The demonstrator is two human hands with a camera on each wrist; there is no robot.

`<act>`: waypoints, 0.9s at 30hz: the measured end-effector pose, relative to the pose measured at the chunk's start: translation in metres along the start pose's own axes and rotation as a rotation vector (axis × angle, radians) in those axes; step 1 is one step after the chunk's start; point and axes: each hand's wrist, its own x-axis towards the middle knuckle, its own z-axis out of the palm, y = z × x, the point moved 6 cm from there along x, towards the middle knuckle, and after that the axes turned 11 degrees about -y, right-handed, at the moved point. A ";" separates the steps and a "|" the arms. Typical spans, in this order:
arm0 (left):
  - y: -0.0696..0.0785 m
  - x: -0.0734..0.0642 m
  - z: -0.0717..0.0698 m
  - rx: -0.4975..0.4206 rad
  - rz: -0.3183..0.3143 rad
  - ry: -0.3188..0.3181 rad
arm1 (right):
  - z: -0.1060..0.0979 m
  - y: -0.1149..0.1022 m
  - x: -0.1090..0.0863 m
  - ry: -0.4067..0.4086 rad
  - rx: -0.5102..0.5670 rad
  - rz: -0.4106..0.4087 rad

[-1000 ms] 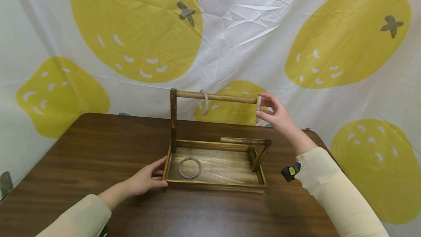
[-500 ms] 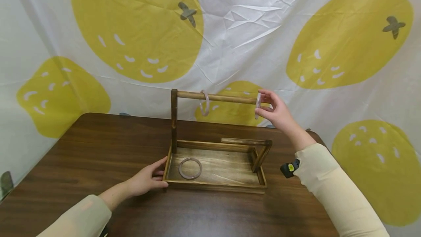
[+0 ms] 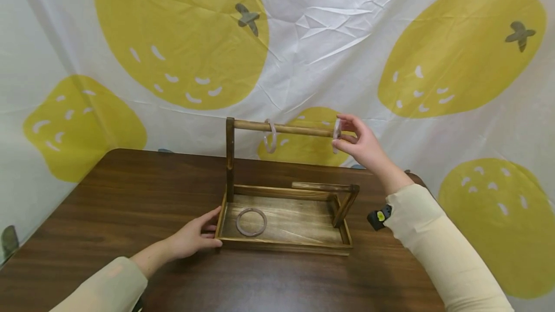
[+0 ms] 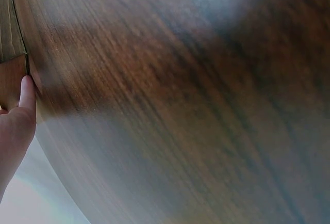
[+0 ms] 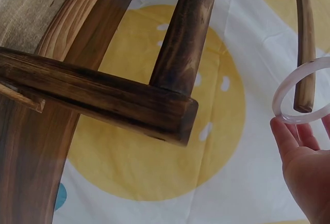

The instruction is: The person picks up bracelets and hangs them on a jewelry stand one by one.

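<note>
My right hand [image 3: 364,146] pinches a pale pinkish bangle [image 3: 336,136] by its edge at the free right end of the upper wooden bar [image 3: 303,130]. In the right wrist view the bar's tip [image 5: 304,100] appears inside this bangle's ring [image 5: 284,92]. A second bangle [image 3: 273,139] hangs on the bar, left of its middle. A third bangle [image 3: 238,225] lies flat in the brown wooden tray [image 3: 286,248] of the stand. My left hand [image 3: 188,240] rests against the tray's left end, its thumb [image 4: 27,92] nearly straight at the front corner.
A lower, shorter wooden bar [image 3: 321,186] juts leftward from the post [image 3: 345,206] at the tray's right end. The taller post [image 3: 230,158] stands at the left. The stand is on a dark wooden table [image 3: 130,191], with a lemon-print cloth [image 3: 325,61] hanging behind.
My right hand has moved slightly left and up, bringing its bangle from just beside the bar's end onto the tip. The left hand, the stand and the other bangles have stayed put.
</note>
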 end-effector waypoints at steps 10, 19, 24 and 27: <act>-0.001 0.000 0.000 0.001 -0.010 0.004 | 0.001 -0.001 0.008 0.008 -0.088 -0.031; -0.001 0.000 0.000 0.006 -0.017 0.002 | 0.001 -0.011 0.015 -0.005 -0.136 -0.065; -0.001 0.000 0.000 0.009 -0.024 -0.001 | 0.003 -0.018 0.018 -0.016 -0.182 -0.074; 0.000 0.000 0.000 0.013 -0.025 -0.003 | 0.004 -0.021 0.020 -0.025 -0.211 -0.078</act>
